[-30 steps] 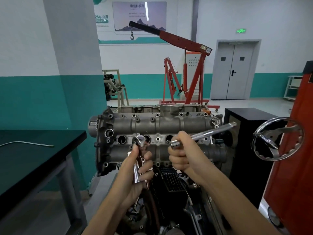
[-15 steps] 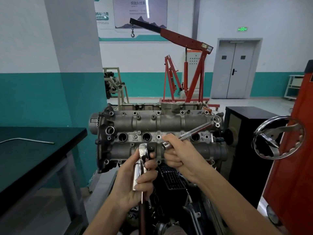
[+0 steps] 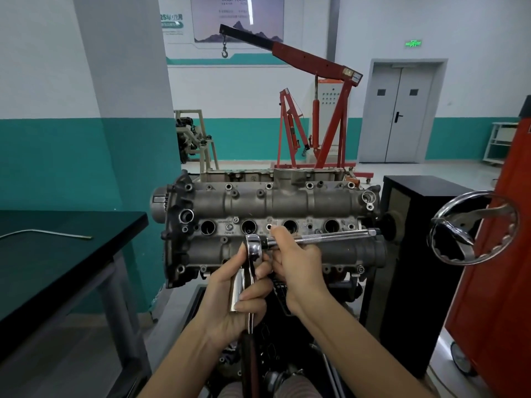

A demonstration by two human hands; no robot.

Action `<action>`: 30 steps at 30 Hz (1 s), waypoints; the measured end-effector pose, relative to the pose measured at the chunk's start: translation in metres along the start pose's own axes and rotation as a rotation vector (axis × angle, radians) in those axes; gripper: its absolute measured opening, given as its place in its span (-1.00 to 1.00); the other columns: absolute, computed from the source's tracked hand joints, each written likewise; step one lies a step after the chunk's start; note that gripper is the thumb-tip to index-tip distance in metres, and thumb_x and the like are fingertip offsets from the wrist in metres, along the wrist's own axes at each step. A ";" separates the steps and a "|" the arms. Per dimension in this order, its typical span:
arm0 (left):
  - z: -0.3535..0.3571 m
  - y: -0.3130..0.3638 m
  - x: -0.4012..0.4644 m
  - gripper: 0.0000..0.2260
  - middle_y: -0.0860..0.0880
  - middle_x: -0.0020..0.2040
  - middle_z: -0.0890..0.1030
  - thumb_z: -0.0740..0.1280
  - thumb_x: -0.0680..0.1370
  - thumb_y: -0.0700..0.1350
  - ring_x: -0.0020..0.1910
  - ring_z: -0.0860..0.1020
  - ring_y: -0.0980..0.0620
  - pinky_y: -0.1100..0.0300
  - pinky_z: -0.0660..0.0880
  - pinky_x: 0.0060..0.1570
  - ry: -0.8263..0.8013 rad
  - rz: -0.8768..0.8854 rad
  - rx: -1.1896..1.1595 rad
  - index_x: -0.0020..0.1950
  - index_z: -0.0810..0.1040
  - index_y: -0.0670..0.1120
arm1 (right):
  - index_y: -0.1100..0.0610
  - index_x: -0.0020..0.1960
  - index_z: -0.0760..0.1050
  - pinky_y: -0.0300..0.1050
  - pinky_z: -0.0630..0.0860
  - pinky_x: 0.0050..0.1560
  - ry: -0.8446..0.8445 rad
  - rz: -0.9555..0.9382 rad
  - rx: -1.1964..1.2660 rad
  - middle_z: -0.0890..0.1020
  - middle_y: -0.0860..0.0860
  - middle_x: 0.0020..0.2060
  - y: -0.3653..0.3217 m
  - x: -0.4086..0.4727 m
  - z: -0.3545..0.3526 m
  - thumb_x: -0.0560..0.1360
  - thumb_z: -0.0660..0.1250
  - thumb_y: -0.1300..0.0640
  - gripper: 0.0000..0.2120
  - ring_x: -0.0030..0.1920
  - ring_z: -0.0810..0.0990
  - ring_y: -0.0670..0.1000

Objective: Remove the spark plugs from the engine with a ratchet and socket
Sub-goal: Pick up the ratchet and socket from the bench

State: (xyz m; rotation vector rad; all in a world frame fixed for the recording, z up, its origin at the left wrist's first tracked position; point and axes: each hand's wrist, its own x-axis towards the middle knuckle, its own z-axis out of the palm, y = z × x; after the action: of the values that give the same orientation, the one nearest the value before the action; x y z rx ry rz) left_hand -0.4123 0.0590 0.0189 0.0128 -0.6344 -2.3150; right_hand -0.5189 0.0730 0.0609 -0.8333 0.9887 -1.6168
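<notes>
Chrome ratchet (image 3: 253,248) gripped upright with socket (image 3: 238,291) in left hand (image 3: 232,300) | right hand (image 3: 298,262) pinches extension (image 3: 321,239) at ratchet head | engine (image 3: 273,225) behind, four plug wells untouched | progress: tool being assembled, plug removal apparently not begun.

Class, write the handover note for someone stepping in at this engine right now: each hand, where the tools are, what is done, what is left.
Left hand: grips the ratchet together with a shiny socket, head up.
Right hand: grips the extension bar, held level across the engine, its near end at the ratchet head.
Done: tools in hand, meeting in front of the four plug wells.
Left: fit bar and socket, enter a well, loosen the plugs. Whether plugs sit in the wells cannot be seen.
</notes>
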 end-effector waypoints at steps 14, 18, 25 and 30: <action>-0.008 0.010 -0.004 -0.63 -0.02 -0.34 0.53 0.48 0.34 0.19 -0.58 0.32 0.22 0.43 0.25 -0.65 0.031 0.070 0.621 -0.10 0.65 -0.10 | 0.13 -0.38 0.37 -0.29 0.08 -0.62 -0.049 0.210 -0.141 0.31 -0.04 -0.63 -0.001 0.001 -0.005 0.47 0.30 0.07 -0.71 -0.64 0.16 -0.12; 0.000 0.004 0.001 -0.52 -0.02 -0.37 0.48 0.35 0.40 0.24 -0.58 0.33 0.20 0.40 0.28 -0.64 0.101 0.216 0.627 -0.04 0.56 -0.19 | 0.18 -0.35 0.42 -0.31 0.16 -0.63 -0.151 0.163 -0.215 0.38 -0.04 -0.61 -0.012 0.009 -0.002 0.53 0.22 -0.03 -0.63 -0.57 0.31 -0.09; 0.016 -0.001 0.008 -0.47 -0.10 -0.40 0.59 0.22 0.34 0.24 -0.46 0.59 -0.08 0.15 0.54 -0.47 0.351 0.473 1.153 -0.05 0.40 -0.23 | 0.18 -0.29 0.33 -0.22 0.37 -0.49 -0.036 0.237 0.037 0.39 0.00 -0.63 -0.026 0.019 0.011 0.62 0.03 -0.06 -0.58 -0.61 0.38 -0.06; 0.014 0.024 0.004 -0.51 -0.15 -0.40 0.61 0.09 0.47 0.27 -0.40 0.63 -0.12 0.16 0.56 -0.44 0.488 0.496 0.994 -0.14 0.37 -0.19 | 0.14 -0.22 0.28 -0.31 0.32 -0.59 -0.290 0.362 0.243 0.31 -0.03 -0.59 -0.045 0.025 -0.001 0.61 0.08 0.00 -0.70 -0.61 0.32 -0.08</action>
State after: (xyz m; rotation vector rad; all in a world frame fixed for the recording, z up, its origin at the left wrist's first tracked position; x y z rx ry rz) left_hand -0.4020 0.0482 0.0428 0.7585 -1.2731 -1.2674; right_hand -0.5443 0.0549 0.1020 -0.6557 0.6753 -1.2341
